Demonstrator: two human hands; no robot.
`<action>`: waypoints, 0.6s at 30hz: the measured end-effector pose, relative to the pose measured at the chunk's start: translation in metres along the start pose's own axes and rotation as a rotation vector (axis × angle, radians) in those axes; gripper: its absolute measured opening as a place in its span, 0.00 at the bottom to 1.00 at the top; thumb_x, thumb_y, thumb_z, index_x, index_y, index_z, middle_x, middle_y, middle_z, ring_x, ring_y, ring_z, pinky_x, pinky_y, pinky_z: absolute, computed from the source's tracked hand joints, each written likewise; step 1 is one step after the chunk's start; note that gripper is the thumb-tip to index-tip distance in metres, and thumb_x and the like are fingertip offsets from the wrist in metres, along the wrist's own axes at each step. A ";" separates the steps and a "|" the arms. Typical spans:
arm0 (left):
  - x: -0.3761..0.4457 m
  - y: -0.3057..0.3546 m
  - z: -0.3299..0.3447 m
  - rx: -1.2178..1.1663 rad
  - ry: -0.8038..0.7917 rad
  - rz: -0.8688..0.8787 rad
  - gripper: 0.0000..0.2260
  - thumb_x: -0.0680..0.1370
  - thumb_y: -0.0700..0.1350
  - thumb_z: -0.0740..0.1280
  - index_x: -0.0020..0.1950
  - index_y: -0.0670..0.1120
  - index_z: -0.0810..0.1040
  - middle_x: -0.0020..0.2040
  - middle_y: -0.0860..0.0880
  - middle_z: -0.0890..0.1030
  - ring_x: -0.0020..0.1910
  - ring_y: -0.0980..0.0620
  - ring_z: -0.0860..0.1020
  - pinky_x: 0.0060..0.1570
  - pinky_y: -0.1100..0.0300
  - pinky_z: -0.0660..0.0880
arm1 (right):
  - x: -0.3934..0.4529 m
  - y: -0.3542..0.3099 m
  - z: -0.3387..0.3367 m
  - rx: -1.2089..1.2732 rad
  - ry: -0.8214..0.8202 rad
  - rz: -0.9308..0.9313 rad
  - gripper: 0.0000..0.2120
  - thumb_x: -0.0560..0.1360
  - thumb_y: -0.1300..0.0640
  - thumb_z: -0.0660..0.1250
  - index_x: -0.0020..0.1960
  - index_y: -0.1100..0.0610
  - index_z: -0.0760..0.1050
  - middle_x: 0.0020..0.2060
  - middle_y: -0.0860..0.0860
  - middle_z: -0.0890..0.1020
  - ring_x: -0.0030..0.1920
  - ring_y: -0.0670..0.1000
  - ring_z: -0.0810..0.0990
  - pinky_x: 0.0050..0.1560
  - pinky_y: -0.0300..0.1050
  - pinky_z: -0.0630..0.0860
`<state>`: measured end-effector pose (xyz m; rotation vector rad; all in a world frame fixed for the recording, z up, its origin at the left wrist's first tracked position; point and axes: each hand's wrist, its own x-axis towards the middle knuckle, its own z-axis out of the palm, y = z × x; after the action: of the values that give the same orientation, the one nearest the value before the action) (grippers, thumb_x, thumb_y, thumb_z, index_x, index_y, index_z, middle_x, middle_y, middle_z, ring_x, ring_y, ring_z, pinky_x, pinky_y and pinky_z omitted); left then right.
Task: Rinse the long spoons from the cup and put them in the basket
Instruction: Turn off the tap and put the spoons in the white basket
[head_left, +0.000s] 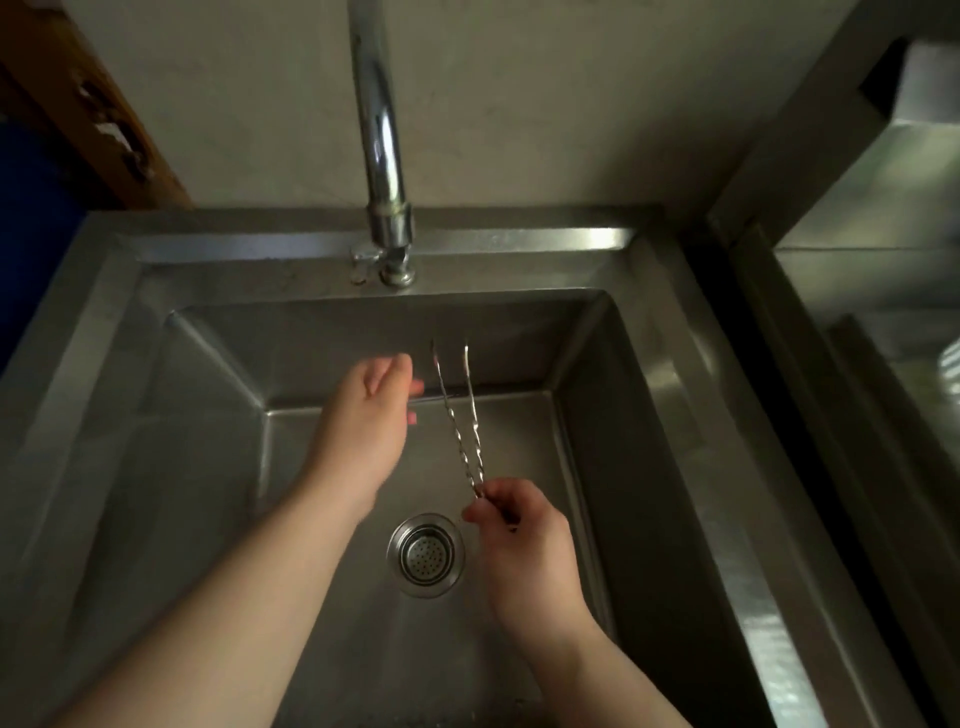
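My right hand (519, 540) pinches the near ends of two long, thin, twisted-handle steel spoons (465, 431) between thumb and curled fingers, just above the round perforated steel drain strainer (426, 555) in the floor of the sink. My left hand (371, 415) hangs beside the spoons on their left, fingers loosely bent and holding nothing; its fingertips sit near the upper part of the shafts, but I cannot tell if they touch

The spoons run lengthwise away from me, from my right hand up toward the back wall of the deep stainless steel sink (670, 395). Their far ends splay slightly apart while the near ends meet in my pinch. Which end carries the bowls I cannot make out; the far tips are too small and blurred

Outward from there, the tall chrome gooseneck tap (384, 171) stands on the sink's back rim, roughly in line with the spoons. I see no stream of water from it, so I judge the rinse either not running or too faint to show

On progress: the spoons are out of the cup and over the sink, so fetching looks done. Neither the cup nor the basket is in view. What remains, by my reckoning, is finishing the rinse and carrying both spoons to the basket

At the right edge there is a second steel basin (883, 291), dim and partly cut off
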<state>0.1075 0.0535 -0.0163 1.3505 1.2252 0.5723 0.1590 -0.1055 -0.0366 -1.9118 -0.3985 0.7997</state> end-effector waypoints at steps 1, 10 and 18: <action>-0.014 0.005 0.004 -0.079 -0.087 -0.053 0.20 0.72 0.67 0.62 0.51 0.53 0.78 0.51 0.52 0.87 0.28 0.60 0.77 0.32 0.60 0.69 | -0.006 -0.010 -0.008 0.012 0.004 -0.010 0.10 0.75 0.62 0.69 0.41 0.47 0.78 0.37 0.38 0.84 0.36 0.37 0.81 0.36 0.27 0.72; -0.094 0.100 0.053 -0.315 -0.423 0.144 0.11 0.79 0.40 0.66 0.41 0.49 0.85 0.34 0.50 0.82 0.27 0.58 0.70 0.26 0.68 0.66 | -0.057 -0.086 -0.107 -0.016 0.012 -0.075 0.10 0.76 0.58 0.68 0.41 0.44 0.77 0.36 0.43 0.84 0.33 0.42 0.82 0.35 0.31 0.75; -0.162 0.206 0.162 -0.384 -0.647 0.208 0.05 0.71 0.50 0.71 0.36 0.51 0.84 0.35 0.48 0.85 0.23 0.59 0.69 0.23 0.70 0.66 | -0.123 -0.117 -0.249 -0.064 0.188 -0.131 0.08 0.78 0.57 0.65 0.40 0.51 0.76 0.30 0.47 0.83 0.28 0.42 0.81 0.34 0.34 0.76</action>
<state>0.2635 -0.1127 0.1917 1.2003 0.4275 0.4334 0.2469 -0.2902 0.1844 -1.9781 -0.4325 0.5224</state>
